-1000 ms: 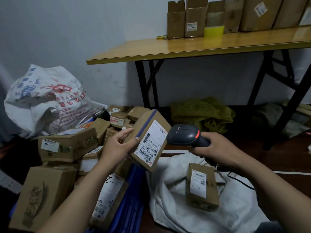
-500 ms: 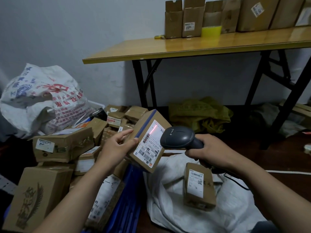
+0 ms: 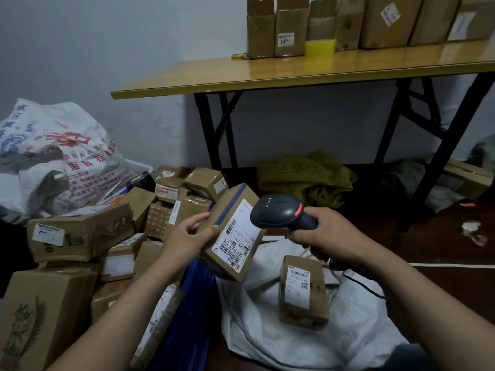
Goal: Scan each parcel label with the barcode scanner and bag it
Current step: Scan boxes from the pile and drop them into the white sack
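Note:
My left hand (image 3: 187, 238) grips a small cardboard parcel (image 3: 233, 231) with a blue tape stripe, its white barcode label turned up toward me. My right hand (image 3: 328, 234) holds a dark grey barcode scanner (image 3: 278, 212) by its handle, the head just right of the label and pointing at it; a red light glows on top of the scanner. Below them lies an open white woven bag (image 3: 308, 341) with one labelled brown parcel (image 3: 304, 291) resting on it. The scanner's black cable runs across the bag.
A heap of cardboard parcels (image 3: 80, 231) fills the floor at left over a blue crate (image 3: 192, 317). A printed white sack (image 3: 53, 156) stands behind it. A wooden folding table (image 3: 294, 73) with several boxes spans the back; a green sack (image 3: 305, 178) lies beneath.
The red scan line seen on the label half a second ago is gone. The parcel has tipped slightly lower and the scanner head has closed in over the label's right edge.

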